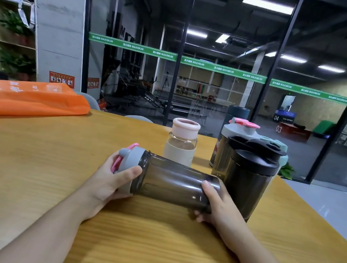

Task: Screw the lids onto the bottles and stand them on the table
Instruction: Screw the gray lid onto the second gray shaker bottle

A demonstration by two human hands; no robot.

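We hold a smoky shaker bottle sideways above the bench, left hand curled in a grip around its grey lid, right hand wrapping its base, with a black shaker just beside and open wood nearer us.

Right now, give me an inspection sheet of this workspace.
Surface: wooden table, bare in front.
Job's things: smoky bottle held on its side, grey lid on its mouth; black-lidded bottle, grey-lidded bottle and pink-topped glass bottle stand upright.
Clutter: orange bag at far left.
Hands: left hand grips the lid, fingers curled; right hand grips the bottle's base.
Cables: nothing seen.
Surroundings: glass wall with green stripe, shelf with plants.
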